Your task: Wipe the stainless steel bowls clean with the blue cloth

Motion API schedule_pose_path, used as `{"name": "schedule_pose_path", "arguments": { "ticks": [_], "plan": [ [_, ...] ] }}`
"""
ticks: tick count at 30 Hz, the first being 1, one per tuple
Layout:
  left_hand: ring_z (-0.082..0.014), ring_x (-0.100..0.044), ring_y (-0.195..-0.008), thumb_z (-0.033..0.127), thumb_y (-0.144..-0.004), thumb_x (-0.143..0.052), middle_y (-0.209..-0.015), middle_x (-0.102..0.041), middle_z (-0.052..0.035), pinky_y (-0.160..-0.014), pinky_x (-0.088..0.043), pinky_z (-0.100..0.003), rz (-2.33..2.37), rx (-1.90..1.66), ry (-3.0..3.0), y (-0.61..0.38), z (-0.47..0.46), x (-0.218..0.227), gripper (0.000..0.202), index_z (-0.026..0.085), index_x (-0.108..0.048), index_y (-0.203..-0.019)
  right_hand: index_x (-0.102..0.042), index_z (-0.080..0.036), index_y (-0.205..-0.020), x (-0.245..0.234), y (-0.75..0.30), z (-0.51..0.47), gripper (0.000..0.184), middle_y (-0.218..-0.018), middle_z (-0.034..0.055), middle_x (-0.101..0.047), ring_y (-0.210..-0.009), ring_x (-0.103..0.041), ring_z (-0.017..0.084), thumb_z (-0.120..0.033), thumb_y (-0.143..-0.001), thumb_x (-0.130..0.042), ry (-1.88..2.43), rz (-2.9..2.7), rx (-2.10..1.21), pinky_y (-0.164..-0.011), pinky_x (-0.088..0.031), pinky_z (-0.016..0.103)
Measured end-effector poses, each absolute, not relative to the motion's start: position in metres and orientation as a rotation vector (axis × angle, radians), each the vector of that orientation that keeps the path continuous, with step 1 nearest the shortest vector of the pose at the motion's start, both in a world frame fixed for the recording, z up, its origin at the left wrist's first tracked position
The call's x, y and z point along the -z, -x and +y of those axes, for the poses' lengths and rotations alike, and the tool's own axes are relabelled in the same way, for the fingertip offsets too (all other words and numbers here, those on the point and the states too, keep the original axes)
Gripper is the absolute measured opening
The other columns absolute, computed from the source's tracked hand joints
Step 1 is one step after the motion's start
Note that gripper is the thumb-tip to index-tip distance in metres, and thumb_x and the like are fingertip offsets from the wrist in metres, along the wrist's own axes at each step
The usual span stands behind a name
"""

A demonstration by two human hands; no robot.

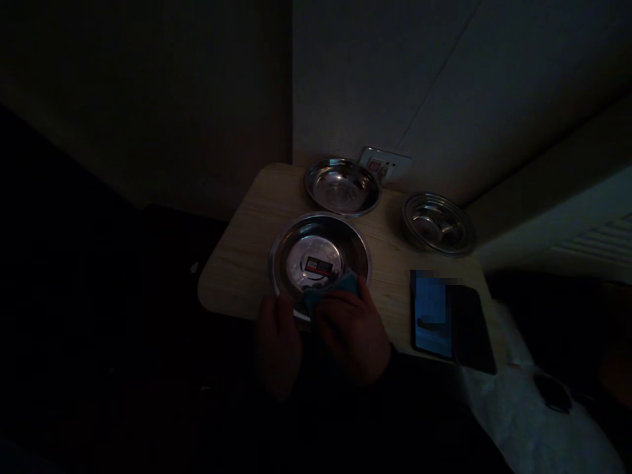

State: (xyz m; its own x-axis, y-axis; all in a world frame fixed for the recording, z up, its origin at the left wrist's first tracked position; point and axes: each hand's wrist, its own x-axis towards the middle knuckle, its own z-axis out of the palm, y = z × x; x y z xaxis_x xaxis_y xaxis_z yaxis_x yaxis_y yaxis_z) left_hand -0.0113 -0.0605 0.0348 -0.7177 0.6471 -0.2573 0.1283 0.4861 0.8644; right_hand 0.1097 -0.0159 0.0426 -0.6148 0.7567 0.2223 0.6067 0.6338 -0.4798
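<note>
A steel bowl (pixel 320 253) with a small label inside stands near the front of a small wooden table (pixel 237 263). My left hand (pixel 279 342) grips the bowl's near rim, fingers curled over the edge. My right hand (pixel 354 332) presses a blue-green cloth (pixel 332 291) against the near inner wall of the bowl, fingers closed on it. The scene is very dark.
Two more steel bowls stand on the table, one behind (pixel 342 185) and one at the right rear (pixel 438 224). A phone (pixel 449 319) with a lit screen lies at the table's right front. A wall socket (pixel 382 163) sits behind. White bedding (pixel 538 408) lies at lower right.
</note>
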Motion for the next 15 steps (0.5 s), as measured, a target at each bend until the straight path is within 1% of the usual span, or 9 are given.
{"name": "schedule_pose_path", "arguments": {
  "ticks": [4, 8, 10, 13, 15],
  "plan": [
    [-0.0132, -0.047, -0.058, 0.040, -0.085, -0.038, -0.061, -0.049, 0.0024, -0.056, -0.035, -0.027, 2.157, -1.178, -0.590, 0.0122, -0.0620, -0.0348, 0.026, 0.022, -0.044, -0.067, -0.065, -0.023, -0.083, -0.0425, -0.1127, -0.0154, 0.011, -0.082, -0.0006, -0.071, -0.096, -0.060, 0.019, -0.019, -0.085, -0.055, 1.092, -2.501, -0.408, -0.109, -0.010, 0.052],
    [-0.0133, -0.046, -0.058, 0.038, -0.084, -0.038, -0.062, -0.050, 0.0021, -0.057, -0.034, -0.027, 2.174, -1.191, -0.624, 0.0121, -0.0612, -0.0344, 0.024, 0.022, -0.043, -0.068, -0.064, -0.023, -0.079, -0.0428, -0.1077, -0.0170, 0.012, -0.084, -0.0005, -0.071, -0.093, -0.061, 0.017, -0.019, -0.085, -0.054, 1.088, -2.452, -0.448, -0.110, -0.013, 0.049],
    [-0.0131, -0.046, -0.058, 0.039, -0.084, -0.039, -0.061, -0.049, 0.0024, -0.056, -0.034, -0.027, 2.155, -1.197, -0.623, 0.0123, -0.0613, -0.0320, 0.024, 0.022, -0.043, -0.067, -0.064, -0.023, -0.080, -0.0418, -0.1071, -0.0173, 0.013, -0.083, -0.0008, -0.071, -0.093, -0.061, 0.017, -0.019, -0.085, -0.054, 1.055, -2.447, -0.433, -0.111, -0.011, 0.048],
    [-0.0129, -0.046, -0.057, 0.041, -0.085, -0.037, -0.060, -0.048, 0.0026, -0.056, -0.035, -0.027, 2.121, -1.223, -0.634, 0.0121, -0.0617, -0.0277, 0.027, 0.022, -0.043, -0.067, -0.064, -0.023, -0.083, -0.0407, -0.1128, -0.0157, 0.012, -0.082, -0.0003, -0.072, -0.093, -0.061, 0.018, -0.019, -0.086, -0.053, 1.058, -2.478, -0.368, -0.110, -0.010, 0.051],
    [-0.0133, -0.047, -0.056, 0.039, -0.086, -0.036, -0.059, -0.049, 0.0018, -0.054, -0.035, -0.027, 2.144, -1.238, -0.673, 0.0119, -0.0617, -0.0267, 0.026, 0.022, -0.044, -0.068, -0.064, -0.022, -0.085, -0.0405, -0.1150, -0.0152, 0.012, -0.084, 0.0004, -0.072, -0.094, -0.060, 0.019, -0.019, -0.087, -0.052, 1.086, -2.467, -0.347, -0.110, -0.010, 0.052]
  ]
}}
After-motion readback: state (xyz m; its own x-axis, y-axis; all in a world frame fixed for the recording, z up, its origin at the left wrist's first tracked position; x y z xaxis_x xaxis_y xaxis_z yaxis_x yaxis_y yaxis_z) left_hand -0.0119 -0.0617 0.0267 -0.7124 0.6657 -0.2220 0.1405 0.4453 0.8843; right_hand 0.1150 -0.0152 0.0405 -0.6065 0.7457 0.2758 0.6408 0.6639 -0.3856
